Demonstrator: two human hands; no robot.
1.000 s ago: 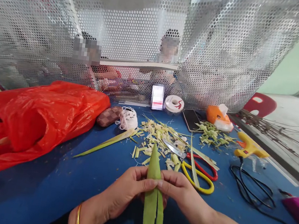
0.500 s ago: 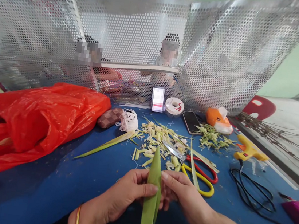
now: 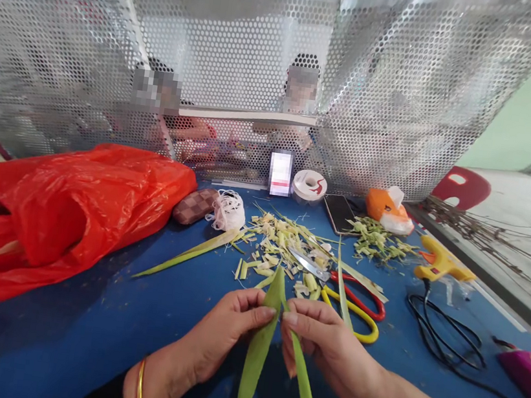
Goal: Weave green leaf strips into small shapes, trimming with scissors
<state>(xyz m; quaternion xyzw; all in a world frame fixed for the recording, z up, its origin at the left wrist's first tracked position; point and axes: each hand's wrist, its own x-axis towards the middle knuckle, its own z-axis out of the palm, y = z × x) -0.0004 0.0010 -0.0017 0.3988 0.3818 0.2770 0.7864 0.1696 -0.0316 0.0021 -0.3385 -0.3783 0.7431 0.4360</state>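
Observation:
A long green leaf (image 3: 260, 342) spreads into two strips that meet near a pointed top. My left hand (image 3: 224, 324) pinches the wider left strip between thumb and fingers. The narrower right strip is pinched by my right hand (image 3: 325, 337); its lower end hangs toward me. Both hands are above the blue table (image 3: 169, 336). Just beyond them lie scissors (image 3: 354, 305) with one red and one yellow handle, their blades among pale green leaf scraps (image 3: 284, 240). A separate leaf strip (image 3: 190, 253) rests on the table to the left.
At left is a red plastic bag (image 3: 112, 205), beside a checkered pouch (image 3: 195, 206) and white string (image 3: 229, 210). Behind stand a lit phone (image 3: 280, 173) and a ribbon spool (image 3: 309, 185). Rightward are a dark phone (image 3: 339, 213), tissue pack (image 3: 389, 209), yellow glue gun (image 3: 446, 262) and black cord (image 3: 447, 340).
The leaf's two parts, close together before, have been drawn apart below the tip. My right hand now holds the narrower strip away to the right.

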